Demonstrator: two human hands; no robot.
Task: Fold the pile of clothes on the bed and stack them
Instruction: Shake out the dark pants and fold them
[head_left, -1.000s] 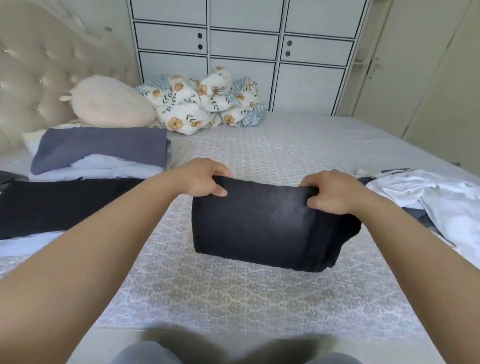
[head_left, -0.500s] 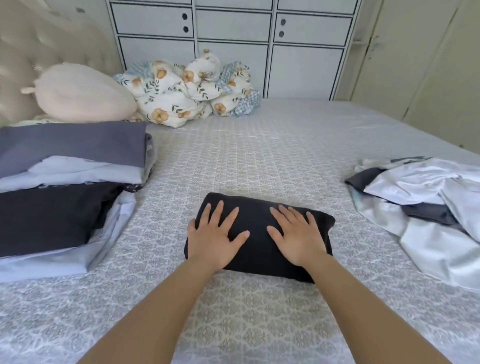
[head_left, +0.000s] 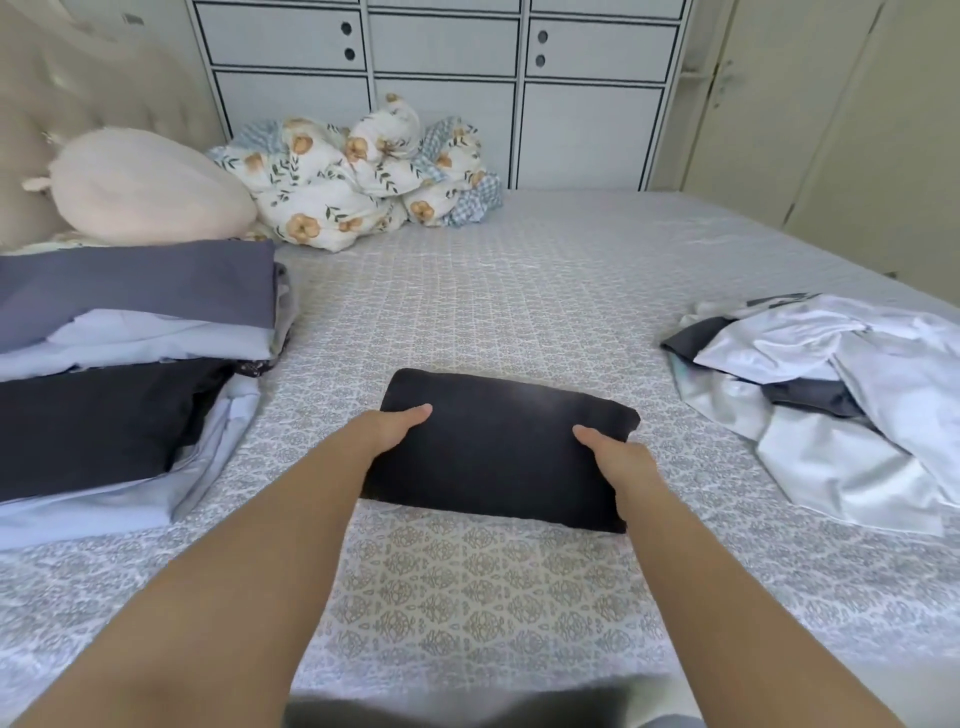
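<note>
Your left hand (head_left: 387, 431) and right hand (head_left: 618, 457) grip the folded black garment (head_left: 498, 447) by its ends, thumbs on top; next, carry it to the stack (head_left: 119, 415).

A folded black garment (head_left: 501, 447) lay on the patterned bed (head_left: 519, 312). The left hand (head_left: 387, 428) gripped its left edge and the right hand (head_left: 618, 452) its right edge, thumbs on top. Left of the garment sat a folded stack (head_left: 119, 364); right of it, an unfolded pile (head_left: 841, 395).
</note>
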